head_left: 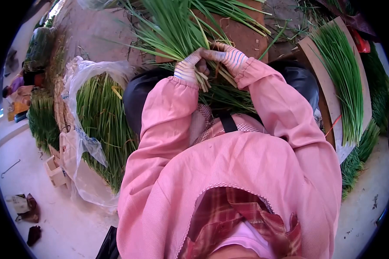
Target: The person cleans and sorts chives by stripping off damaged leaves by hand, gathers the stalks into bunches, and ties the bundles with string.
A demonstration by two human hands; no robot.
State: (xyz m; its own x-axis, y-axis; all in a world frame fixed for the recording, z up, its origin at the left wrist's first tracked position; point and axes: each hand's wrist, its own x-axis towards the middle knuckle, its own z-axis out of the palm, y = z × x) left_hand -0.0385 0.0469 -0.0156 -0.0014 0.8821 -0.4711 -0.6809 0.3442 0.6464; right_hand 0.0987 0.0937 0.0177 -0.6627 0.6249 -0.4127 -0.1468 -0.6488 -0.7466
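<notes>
Left grip closed around the stems of a leaf bundle, right grip against it.
We note the left grip (189,67) clasped about the pale lower stems of the leaf bundle (170,28); cut ends poke out below the hand, blades fan up and away above it. The right grip (229,56) meets the bundle from the other side; its fingertips are lost among stems and the other hand, so we cannot tell whether they pinch anything. Beneath the blades we make out a brown board (247,41); more loose leaves (231,98) lie over the lap, partly covered by hands and sleeves. The blade tips run off the top edge. Left, an open plastic bag (95,67) wraps more leaves, its far side hard to read.
</notes>
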